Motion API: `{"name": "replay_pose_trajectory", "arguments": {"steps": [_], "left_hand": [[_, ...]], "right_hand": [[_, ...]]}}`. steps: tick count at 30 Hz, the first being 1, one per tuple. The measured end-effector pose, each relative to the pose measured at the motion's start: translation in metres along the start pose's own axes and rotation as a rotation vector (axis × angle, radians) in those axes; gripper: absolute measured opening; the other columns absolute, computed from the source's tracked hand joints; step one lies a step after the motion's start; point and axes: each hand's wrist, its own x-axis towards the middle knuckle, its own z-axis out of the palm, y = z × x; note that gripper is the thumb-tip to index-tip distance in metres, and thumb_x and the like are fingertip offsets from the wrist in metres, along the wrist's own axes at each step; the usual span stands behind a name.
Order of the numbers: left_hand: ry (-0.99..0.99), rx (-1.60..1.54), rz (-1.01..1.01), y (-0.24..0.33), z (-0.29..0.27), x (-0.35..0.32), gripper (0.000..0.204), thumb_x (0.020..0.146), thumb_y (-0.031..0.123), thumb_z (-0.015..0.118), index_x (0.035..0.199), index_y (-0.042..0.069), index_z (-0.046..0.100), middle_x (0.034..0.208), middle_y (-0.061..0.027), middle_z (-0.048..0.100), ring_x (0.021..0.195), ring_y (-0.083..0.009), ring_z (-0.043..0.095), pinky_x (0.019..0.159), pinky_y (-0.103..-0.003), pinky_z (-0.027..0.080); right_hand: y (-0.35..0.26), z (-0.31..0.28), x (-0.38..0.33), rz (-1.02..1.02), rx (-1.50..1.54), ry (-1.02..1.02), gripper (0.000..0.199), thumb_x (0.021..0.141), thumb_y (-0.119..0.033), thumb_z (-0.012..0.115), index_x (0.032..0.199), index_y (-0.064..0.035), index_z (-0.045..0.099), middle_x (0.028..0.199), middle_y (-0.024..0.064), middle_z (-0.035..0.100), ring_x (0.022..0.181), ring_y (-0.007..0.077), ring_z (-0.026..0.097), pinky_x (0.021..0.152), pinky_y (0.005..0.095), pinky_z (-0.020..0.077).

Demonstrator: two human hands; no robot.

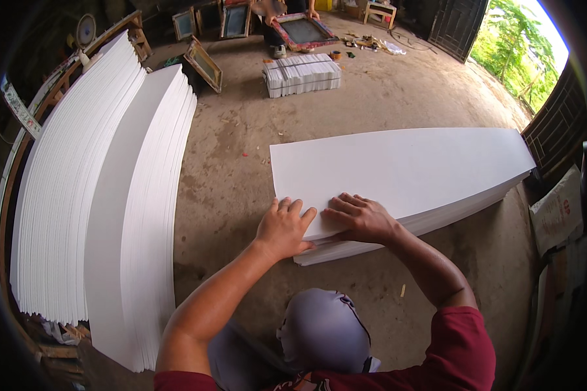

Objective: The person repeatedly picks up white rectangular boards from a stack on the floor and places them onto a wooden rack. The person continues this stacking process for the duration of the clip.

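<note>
The left hand [284, 228] covers the near corner of the stack of white sheets [404, 173], and the right hand [359, 218] hides part of its near edge; the fingertips of both cannot be told from the sheet edges they press. The far person [287, 19] is cut off by the top edge, only legs and a hand showing behind the framed screen [303, 30]. The small litter [372, 43] beyond is too small to tell. The big stacks [104, 195] at left run into the dark rim
</note>
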Motion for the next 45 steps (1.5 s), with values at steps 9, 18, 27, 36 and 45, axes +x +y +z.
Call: {"name": "replay_pose_trajectory", "arguments": {"steps": [9,18,27,36,45], "left_hand": [[0.074,0.154,-0.012,-0.011,-0.03,0.01,0.068,0.088,0.027,0.085,0.151,0.021,0.059,0.145,-0.0246,0.067,0.129,-0.0452,0.068,0.103,-0.05,0.06],[0.123,0.233,-0.157,-0.07,-0.089,-0.057,0.059,0.092,0.015,0.075,0.149,0.023,0.065,0.15,-0.0147,0.067,0.141,-0.0413,0.061,0.124,-0.064,0.037],[0.413,0.237,-0.192,-0.01,-0.081,-0.015,0.038,0.093,0.016,0.071,0.13,0.024,0.08,0.13,-0.0062,0.08,0.125,-0.0341,0.073,0.107,-0.051,0.055],[0.283,0.129,-0.292,-0.085,-0.069,-0.102,0.06,0.08,0.005,0.079,0.136,0.026,0.077,0.14,-0.0053,0.076,0.128,-0.0333,0.072,0.107,-0.05,0.056],[0.378,0.084,-0.467,-0.105,-0.086,-0.205,0.073,0.071,-0.004,0.073,0.136,0.029,0.077,0.139,-0.0038,0.077,0.126,-0.0308,0.073,0.104,-0.045,0.059]], "right_hand": [[0.002,-0.028,-0.028,0.127,-0.258,0.221,0.058,0.084,-0.027,0.086,0.136,-0.0086,0.068,0.133,0.0123,0.072,0.126,0.0312,0.07,0.102,0.0446,0.059],[0.031,-0.043,-0.065,0.458,-0.306,0.324,0.052,0.078,-0.016,0.083,0.129,-0.0134,0.074,0.133,0.0092,0.077,0.124,0.032,0.072,0.104,0.0479,0.0561],[-0.053,-0.036,0.03,0.337,-0.169,0.426,0.052,0.082,-0.02,0.084,0.132,-0.0131,0.072,0.128,0.0083,0.078,0.117,0.0307,0.075,0.096,0.0454,0.0596],[0.006,-0.05,-0.082,0.45,-0.169,0.171,0.05,0.087,-0.008,0.073,0.136,-0.0118,0.071,0.14,0.0121,0.072,0.132,0.0364,0.067,0.111,0.0491,0.052],[0.057,-0.058,-0.171,0.642,-0.261,0.061,0.079,0.071,0.013,0.059,0.144,-0.0142,0.07,0.152,0.0158,0.066,0.149,0.0389,0.055,0.125,0.0558,0.0414]]}}
